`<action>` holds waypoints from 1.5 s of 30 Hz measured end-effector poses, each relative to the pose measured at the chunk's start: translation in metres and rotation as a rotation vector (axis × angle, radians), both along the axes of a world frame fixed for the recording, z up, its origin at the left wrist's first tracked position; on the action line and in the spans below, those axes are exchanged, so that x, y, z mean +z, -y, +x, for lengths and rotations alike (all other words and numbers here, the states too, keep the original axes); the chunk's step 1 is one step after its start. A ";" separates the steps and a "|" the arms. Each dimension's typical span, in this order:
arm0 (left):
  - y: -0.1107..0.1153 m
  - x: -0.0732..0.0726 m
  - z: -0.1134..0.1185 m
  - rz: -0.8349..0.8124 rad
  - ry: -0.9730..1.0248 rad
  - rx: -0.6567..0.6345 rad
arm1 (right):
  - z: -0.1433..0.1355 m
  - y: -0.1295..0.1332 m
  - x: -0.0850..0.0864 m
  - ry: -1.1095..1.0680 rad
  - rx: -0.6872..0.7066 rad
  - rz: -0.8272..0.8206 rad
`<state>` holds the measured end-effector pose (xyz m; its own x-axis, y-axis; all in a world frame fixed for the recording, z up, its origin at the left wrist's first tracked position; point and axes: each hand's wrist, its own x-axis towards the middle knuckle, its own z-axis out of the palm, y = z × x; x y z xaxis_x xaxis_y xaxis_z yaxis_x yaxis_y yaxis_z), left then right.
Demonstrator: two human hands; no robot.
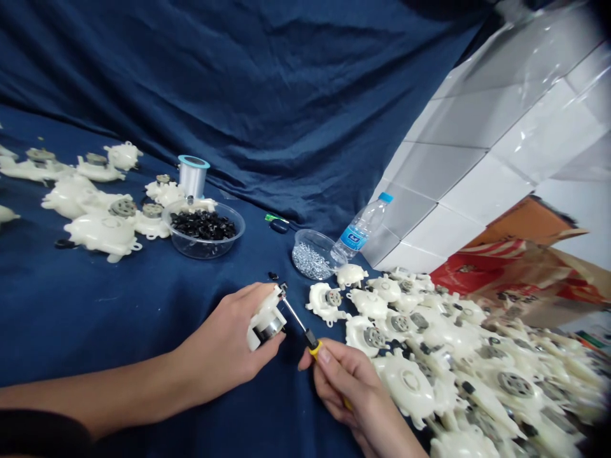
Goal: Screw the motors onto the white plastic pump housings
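Note:
My left hand (233,334) is wrapped round a cream plastic housing (264,318) with a silver motor (273,328) in it, held above the blue cloth. In my right hand (341,381) is a screwdriver (312,342) with a yellow and black handle, pointing up and to the left. The screwdriver's tip meets or nearly meets a small dark part (282,289) at the housing's upper end; the exact contact is too small to tell. Just beyond my left hand, a small black piece (273,275) lies on the cloth.
Behind are a bowl of black parts (205,245), a thread spool (193,177), a bowl of screws (312,257) and a water bottle (360,229). Cream housings lie at left (102,235) and in a large pile at right (449,337). White boxes (443,172) stand at back right.

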<state>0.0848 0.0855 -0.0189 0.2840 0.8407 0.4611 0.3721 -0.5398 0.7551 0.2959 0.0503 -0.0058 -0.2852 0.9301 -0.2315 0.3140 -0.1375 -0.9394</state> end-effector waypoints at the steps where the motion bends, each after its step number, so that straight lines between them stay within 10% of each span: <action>1: 0.000 0.000 0.000 0.003 -0.002 0.000 | -0.001 0.001 0.002 0.064 -0.018 0.058; 7: 0.001 -0.005 0.001 0.040 -0.007 -0.008 | -0.008 0.010 0.004 0.389 -0.089 0.429; 16: -0.001 -0.010 0.002 0.093 -0.012 0.007 | -0.004 0.005 0.014 0.066 -0.012 0.033; 23: 0.000 -0.014 0.002 0.143 -0.009 0.034 | -0.002 0.010 0.000 0.236 -0.239 0.648; 36: -0.002 -0.012 0.003 0.154 -0.019 0.030 | -0.003 0.006 0.009 -0.088 -0.155 0.117; 45: 0.002 -0.012 0.003 0.144 -0.009 0.022 | 0.007 0.012 -0.004 0.519 -0.049 1.109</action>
